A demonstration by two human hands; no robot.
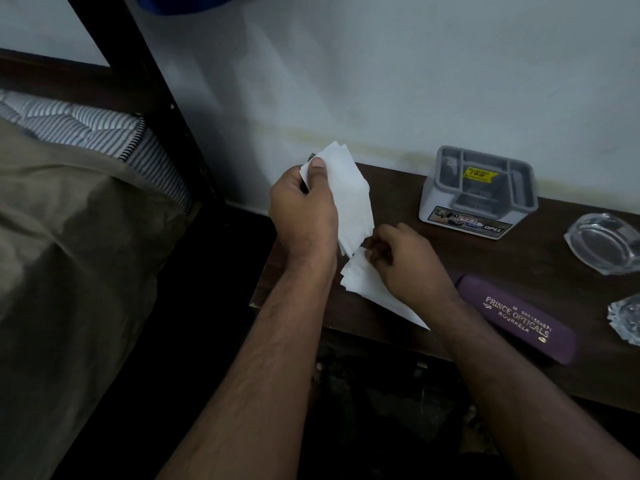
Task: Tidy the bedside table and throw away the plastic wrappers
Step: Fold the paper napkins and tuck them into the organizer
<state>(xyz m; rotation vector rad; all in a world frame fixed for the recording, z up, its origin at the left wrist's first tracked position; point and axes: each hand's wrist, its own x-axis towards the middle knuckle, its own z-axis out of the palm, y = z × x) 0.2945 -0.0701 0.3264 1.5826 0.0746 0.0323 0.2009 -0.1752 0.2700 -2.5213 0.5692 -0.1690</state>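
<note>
On table (450, 258), organizer (479, 192), ashtray (604, 242), spectacle case (517, 318)

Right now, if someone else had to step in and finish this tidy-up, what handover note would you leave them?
Left hand grips a stack of white paper slips, raised above the bedside table.
Right hand pinches more white slips lying at the table's front edge.
On the table: grey organiser box by the wall, glass ashtray, purple spectacle case, crumpled clear wrapper at the far right.
Done: some slips gathered.
Left: collect the rest, bin the wrapper, arrange the other things.
</note>
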